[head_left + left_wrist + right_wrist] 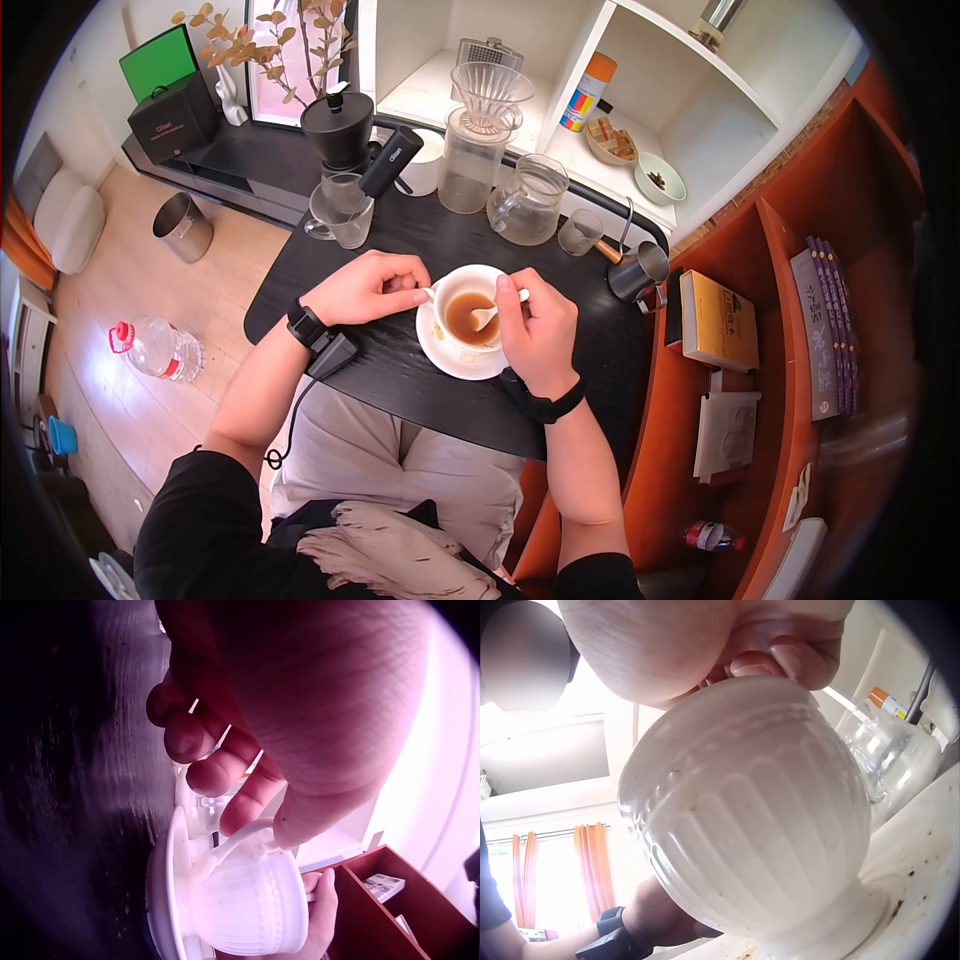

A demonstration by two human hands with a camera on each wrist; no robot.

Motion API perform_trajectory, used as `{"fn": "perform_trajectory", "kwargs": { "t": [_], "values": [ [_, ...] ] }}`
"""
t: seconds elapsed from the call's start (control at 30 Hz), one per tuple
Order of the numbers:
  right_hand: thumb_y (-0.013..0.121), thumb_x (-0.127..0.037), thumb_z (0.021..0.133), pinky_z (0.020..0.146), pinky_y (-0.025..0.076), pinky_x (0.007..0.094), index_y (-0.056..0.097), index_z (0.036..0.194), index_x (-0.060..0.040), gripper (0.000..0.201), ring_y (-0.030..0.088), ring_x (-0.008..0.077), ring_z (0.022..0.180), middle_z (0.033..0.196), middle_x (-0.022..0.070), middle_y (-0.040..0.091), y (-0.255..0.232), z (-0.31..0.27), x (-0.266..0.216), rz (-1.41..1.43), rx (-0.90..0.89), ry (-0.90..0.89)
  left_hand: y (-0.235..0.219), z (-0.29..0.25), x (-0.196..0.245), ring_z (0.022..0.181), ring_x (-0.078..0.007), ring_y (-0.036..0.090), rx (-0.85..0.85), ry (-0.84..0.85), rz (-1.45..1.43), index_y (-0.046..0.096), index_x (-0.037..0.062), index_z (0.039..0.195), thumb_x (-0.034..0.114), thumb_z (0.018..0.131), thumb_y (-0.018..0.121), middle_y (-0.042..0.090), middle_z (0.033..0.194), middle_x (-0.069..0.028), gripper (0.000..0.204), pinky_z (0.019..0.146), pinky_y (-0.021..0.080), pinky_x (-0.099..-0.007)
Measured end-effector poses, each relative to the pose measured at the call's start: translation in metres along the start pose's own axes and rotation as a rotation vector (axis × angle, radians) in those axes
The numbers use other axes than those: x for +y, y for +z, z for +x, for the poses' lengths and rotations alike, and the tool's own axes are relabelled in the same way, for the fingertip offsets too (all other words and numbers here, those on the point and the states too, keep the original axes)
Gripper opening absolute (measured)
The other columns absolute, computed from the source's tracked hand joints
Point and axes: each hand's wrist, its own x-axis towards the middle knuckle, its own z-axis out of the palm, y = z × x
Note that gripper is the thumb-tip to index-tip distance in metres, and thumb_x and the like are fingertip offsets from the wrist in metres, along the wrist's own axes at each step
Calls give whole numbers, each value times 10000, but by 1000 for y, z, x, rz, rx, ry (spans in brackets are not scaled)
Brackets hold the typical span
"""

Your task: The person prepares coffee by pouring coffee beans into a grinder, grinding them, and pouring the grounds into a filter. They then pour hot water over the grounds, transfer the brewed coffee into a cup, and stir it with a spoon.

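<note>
A white cup (478, 283) with brown liquid stands on a white saucer (452, 364) on the black table. My left hand (362, 288) pinches the cup's handle (238, 841) between thumb and forefinger, the other fingers loosely bent. A white spoon (484, 318) dips into the liquid, and my right hand (543, 328) grips its handle above the near right rim. Fluted sides of the cup (757, 825) fill the right wrist view, where the spoon is hidden. Dark specks lie on the saucer (922, 877).
Behind the cup stand a glass mug (350, 225), a black grinder (338, 130), a glass dripper on a carafe (466, 165), a glass pot (528, 205), a small wood-handled glass (580, 234) and a metal pitcher (637, 270). A red-brown bookshelf (745, 250) borders the right side.
</note>
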Motion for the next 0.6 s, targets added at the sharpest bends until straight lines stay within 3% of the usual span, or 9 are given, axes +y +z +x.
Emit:
{"fn": "perform_trajectory", "kwargs": {
  "t": [0.6],
  "values": [
    [699,-173,1013,510,447,363,636,818,-61,234,597,239,540,620,81,587,1,0,1,-20,-6,-13,-1,0,2,633,-74,461,7,6,16,683,38,1021,176,1019,720,568,705,29,143,586,377,-271]
  ]
}}
